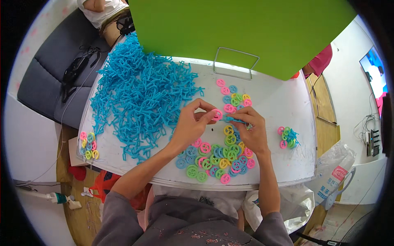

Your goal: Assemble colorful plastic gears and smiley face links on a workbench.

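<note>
Over the middle of the white table (283, 102), my left hand (189, 125) pinches a small pink plastic wheel (217, 115) between thumb and fingertips. Close beside it, my right hand (255, 130) grips a thin blue plastic piece (237, 119), its tip pointing at the wheel. Whether the two parts touch, I cannot tell. Beneath and between my forearms lie many loose wheels (214, 160) in pink, green, blue and yellow, some stacked. More wheels (234, 98) trail away beyond my right hand. To the left spreads a big heap of blue plastic pieces (143, 90).
A large green panel (246, 28) stands along the far edge, with a wire frame (236, 63) before it. Small clusters of wheels sit at the right (286, 137) and left corner (89, 145). Two other people are partly visible behind. Plastic bags (297, 209) hang below the near edge.
</note>
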The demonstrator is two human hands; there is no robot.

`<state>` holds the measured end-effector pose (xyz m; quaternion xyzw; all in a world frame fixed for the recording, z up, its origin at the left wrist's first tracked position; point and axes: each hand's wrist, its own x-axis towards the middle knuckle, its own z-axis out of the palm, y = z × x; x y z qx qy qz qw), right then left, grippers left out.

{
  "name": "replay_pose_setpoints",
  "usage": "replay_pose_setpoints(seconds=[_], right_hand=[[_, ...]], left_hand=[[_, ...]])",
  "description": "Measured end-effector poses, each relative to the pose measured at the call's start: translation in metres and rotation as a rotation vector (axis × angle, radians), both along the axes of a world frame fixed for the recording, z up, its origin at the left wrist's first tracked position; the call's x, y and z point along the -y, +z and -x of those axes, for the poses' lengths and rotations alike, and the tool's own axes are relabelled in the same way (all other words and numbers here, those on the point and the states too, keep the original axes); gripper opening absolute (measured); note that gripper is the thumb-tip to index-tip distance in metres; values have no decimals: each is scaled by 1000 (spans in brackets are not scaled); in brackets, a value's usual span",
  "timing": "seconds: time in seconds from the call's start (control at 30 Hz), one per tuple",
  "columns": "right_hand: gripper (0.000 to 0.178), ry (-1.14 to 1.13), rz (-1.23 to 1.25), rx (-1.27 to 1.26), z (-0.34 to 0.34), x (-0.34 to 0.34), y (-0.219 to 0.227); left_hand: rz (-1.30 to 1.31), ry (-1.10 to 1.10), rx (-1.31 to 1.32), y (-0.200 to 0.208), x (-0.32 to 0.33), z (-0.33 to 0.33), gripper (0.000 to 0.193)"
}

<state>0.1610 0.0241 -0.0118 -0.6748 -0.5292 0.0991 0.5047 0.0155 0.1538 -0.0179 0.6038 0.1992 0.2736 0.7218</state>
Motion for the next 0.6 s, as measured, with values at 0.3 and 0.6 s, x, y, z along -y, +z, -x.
replay_pose_setpoints(seconds=[0.3, 0.6], right_hand=[[30, 49, 31, 72, 11, -3, -2], [26, 6, 72, 76, 11, -3, -1]], left_hand=[[177, -54, -71, -12, -5, 1, 6], [105, -54, -72, -12, -3, 0, 6]])
